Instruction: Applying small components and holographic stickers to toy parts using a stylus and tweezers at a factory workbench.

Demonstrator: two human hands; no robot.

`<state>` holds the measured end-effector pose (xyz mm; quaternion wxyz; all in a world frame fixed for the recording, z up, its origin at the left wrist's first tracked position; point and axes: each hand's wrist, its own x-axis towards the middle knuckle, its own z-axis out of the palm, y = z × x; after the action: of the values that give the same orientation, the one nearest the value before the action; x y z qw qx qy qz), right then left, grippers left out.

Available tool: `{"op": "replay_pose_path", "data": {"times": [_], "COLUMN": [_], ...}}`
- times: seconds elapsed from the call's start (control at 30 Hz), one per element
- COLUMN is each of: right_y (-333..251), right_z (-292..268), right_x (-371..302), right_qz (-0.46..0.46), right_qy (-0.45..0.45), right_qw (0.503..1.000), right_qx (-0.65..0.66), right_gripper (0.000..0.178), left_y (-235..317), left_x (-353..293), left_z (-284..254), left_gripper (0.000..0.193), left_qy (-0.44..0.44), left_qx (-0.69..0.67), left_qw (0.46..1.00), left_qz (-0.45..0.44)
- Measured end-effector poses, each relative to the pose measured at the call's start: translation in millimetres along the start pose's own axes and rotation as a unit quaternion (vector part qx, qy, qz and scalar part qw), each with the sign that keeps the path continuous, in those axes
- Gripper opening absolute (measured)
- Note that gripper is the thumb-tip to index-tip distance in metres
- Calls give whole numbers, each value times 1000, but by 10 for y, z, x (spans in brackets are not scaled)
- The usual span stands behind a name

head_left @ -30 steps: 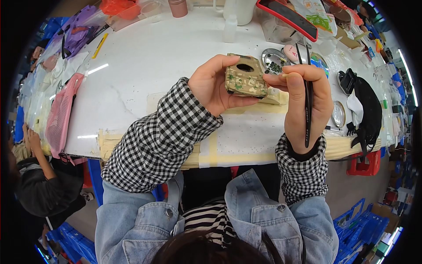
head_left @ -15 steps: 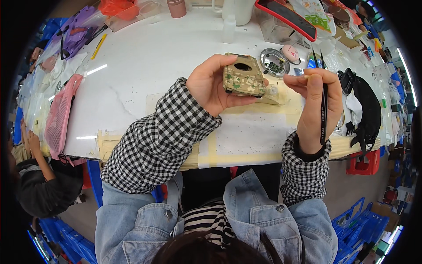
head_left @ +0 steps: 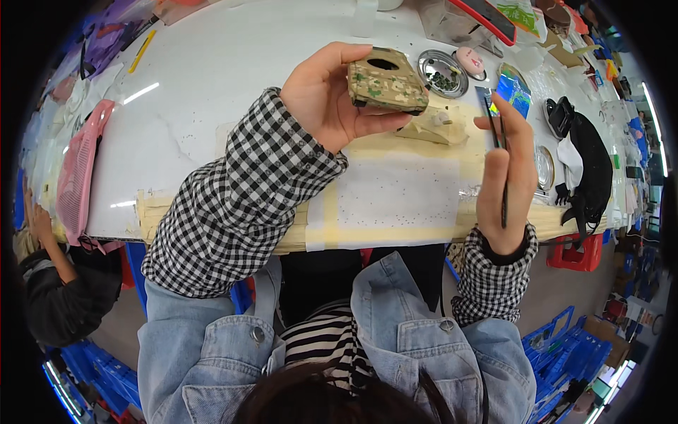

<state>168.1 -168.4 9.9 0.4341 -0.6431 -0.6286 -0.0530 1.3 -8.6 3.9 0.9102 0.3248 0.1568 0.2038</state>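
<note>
My left hand [head_left: 319, 99] grips a small boxy case [head_left: 387, 86] with a camouflage pattern and a dark oval hole in its upper face. Thumb and fingers hold it by its left side and lower edge, above the table. To the right, my right hand [head_left: 514, 173] keeps slim black tweezers [head_left: 504, 194] against its palm, tips pointing away from me. Its thumb and index finger are stretched out and apart. Beyond the case lies a round steel dish [head_left: 428, 63] with small dark green pieces in it. A tape-covered lump [head_left: 439, 127] sits between the hands.
A speckled white sheet [head_left: 395, 205] is taped along the table's near edge. A pink round object [head_left: 469, 61] stands by the dish. On the right lie a black bag [head_left: 592, 159] and a red-edged phone [head_left: 487, 18]; a pink mesh pouch [head_left: 81, 169] is at left. Another person [head_left: 70, 290] sits far left.
The case is tilted more, its near edge turned toward me. My right hand has moved nearer to me, and its pinched thumb and index finger have spread. The whole view has shifted slightly.
</note>
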Motion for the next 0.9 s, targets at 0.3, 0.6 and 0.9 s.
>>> {"op": "replay_pose_path", "data": {"times": [0.3,0.6,0.9], "right_y": [-50,-36,-49], "right_z": [-78,127,134], "right_x": [-594,-603,-593], "right_qz": [159,274,274], "right_qy": [-128,-104,-115], "right_qw": [949,907,911], "right_qx": [240,302,286], "right_gripper": [21,14,15], "left_y": [-22,-9,-3], "left_x": [35,22,-19], "left_z": [-139,-155,-68], "left_gripper": [42,44,45], "left_qy": [-65,-53,-27], "left_qx": [-125,-140,-122], "left_qw": [989,988,991], "left_qz": [-38,-48,-39]}}
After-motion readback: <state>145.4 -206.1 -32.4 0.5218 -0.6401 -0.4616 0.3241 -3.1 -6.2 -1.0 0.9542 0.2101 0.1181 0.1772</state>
